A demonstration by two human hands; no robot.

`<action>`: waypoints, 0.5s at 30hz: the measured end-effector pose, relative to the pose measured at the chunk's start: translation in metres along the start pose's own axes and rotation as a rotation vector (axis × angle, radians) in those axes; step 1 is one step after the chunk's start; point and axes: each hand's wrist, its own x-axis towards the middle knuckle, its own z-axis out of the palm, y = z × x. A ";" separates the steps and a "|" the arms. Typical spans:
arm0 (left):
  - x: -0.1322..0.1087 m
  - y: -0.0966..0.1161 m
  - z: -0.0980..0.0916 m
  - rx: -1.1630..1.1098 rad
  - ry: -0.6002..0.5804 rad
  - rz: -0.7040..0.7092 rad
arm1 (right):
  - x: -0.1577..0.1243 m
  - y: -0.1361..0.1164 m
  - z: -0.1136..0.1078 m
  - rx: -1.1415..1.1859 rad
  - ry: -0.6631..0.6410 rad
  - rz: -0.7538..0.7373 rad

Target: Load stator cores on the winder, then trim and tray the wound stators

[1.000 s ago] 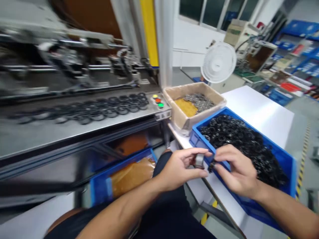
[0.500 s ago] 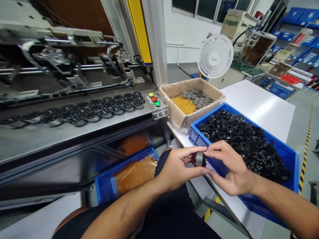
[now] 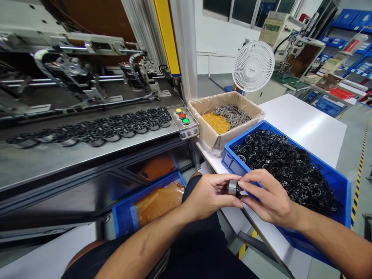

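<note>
Between my two hands, above my lap, is a small round part with a grey metal ring and black ends [image 3: 233, 187]. My left hand [image 3: 207, 197] is closed around it, thumb below and fingers above. From the other side, the fingertips and thumb of my right hand [image 3: 269, 198] pinch its black end. Beyond my right hand stands a blue bin [image 3: 232, 159] heaped with black round plastic parts [image 3: 279, 162]. Several similar ring-shaped parts [image 3: 112, 131] lie in rows on the metal machine table to the left.
A lined carton [image 3: 213, 140] holds grey metal rings and yellow pieces. Near it are a button box [image 3: 188, 132] with yellow, red and green buttons and a white fan [image 3: 253, 66]. Below the machine, a blue crate [image 3: 120, 221] holds an orange-brown bag [image 3: 159, 203].
The fingers of my right hand have shifted on the part's black end, and the part has turned slightly. My left hand keeps its hold. The whole view has shifted a little.
</note>
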 end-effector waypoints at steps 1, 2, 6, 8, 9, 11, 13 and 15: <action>0.000 -0.001 0.000 0.010 -0.006 0.005 | 0.001 0.000 0.000 0.005 -0.001 0.005; 0.000 -0.002 -0.001 0.021 -0.013 0.007 | 0.002 0.000 0.000 0.009 -0.002 0.010; 0.000 -0.009 -0.002 0.061 -0.028 0.007 | 0.003 -0.002 0.001 0.000 0.000 0.007; -0.002 -0.013 -0.004 0.075 -0.032 0.024 | 0.003 -0.001 0.001 -0.006 0.009 -0.002; -0.003 -0.014 -0.004 0.085 -0.037 0.045 | 0.002 0.000 0.001 -0.005 0.012 -0.007; -0.006 -0.016 -0.005 0.120 -0.058 0.105 | 0.001 0.003 0.000 0.018 0.013 0.023; -0.011 -0.017 -0.004 0.141 -0.106 0.165 | 0.000 0.007 -0.002 0.094 0.016 0.130; -0.016 -0.019 -0.002 0.133 -0.176 0.199 | -0.001 0.011 -0.003 0.201 0.008 0.258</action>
